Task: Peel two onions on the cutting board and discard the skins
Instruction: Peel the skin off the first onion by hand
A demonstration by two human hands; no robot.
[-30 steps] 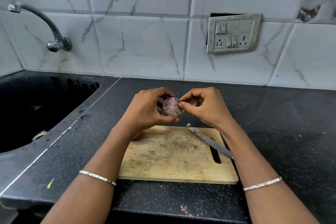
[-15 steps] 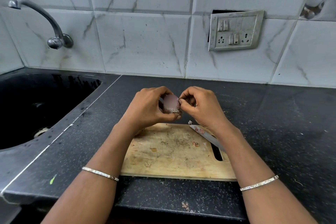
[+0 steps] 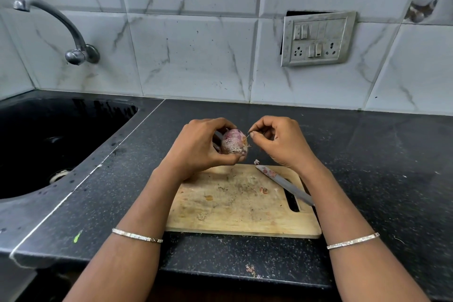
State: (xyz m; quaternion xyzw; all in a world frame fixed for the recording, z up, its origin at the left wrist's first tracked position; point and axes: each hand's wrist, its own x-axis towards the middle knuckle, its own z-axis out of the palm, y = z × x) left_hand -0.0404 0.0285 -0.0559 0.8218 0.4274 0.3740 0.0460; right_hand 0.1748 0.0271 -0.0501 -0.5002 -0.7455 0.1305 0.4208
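**Purple onion: skin pulled at the root end**

Purple onion (image 3: 234, 141), with patchy papery skin left on it, sits in the left hand (image 3: 201, 147), fingers curled round it, above the far edge of the cutting board (image 3: 232, 213). The right hand (image 3: 282, 142) has drawn slightly back from it; thumb and forefinger pinch a thin skin shred (image 3: 248, 133). A knife (image 3: 284, 184) lies on the board.

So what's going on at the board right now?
A person is peeling a small round purple onion, held up near the far edge of the worn wooden cutting board. The left hand grips the onion, and the right hand pinches a thin shred of skin at its tip. A steel knife lies on the board's right side, blade crossing the handle slot, with skin scraps on the wood. Only one onion is in view.
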